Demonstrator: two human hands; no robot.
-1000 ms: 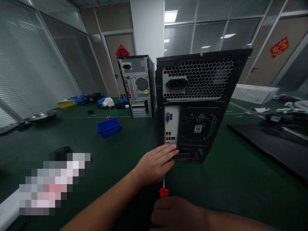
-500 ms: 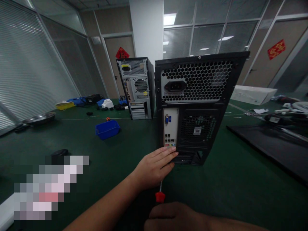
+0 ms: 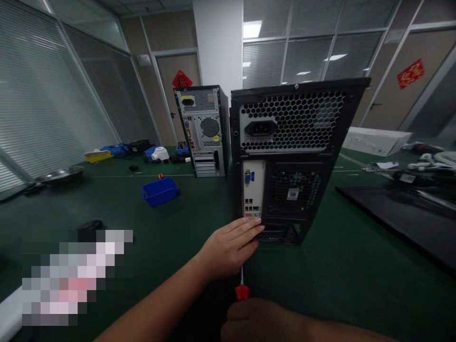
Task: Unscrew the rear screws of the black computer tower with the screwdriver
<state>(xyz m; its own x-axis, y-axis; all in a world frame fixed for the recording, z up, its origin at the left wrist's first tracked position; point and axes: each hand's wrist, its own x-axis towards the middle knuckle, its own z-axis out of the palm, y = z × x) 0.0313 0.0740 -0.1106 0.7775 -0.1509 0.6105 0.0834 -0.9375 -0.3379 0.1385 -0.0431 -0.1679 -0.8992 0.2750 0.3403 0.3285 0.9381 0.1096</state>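
Black PC tower (image 3: 249,154): upright on the green desk (image 3: 199,209), rear panel turned toward the hands, likely for access.
Right hand (image 3: 254,320): grip wrapped around the red-handled screwdriver (image 3: 242,291), shaft pointing towerward; tip hidden.
Left hand (image 3: 230,249): fingers along the lower rear, probably steadying; whether its grip pinches the shaft, I cannot tell.

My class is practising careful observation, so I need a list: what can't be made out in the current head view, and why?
All in the head view:
- Tip of the screwdriver: hidden behind the left hand.
- Most of its handle: covered by the right hand, itself cut off by the bottom edge.
- Far end of the black panel: cut off by the right edge.
- Pixelated object: details masked by blocks.
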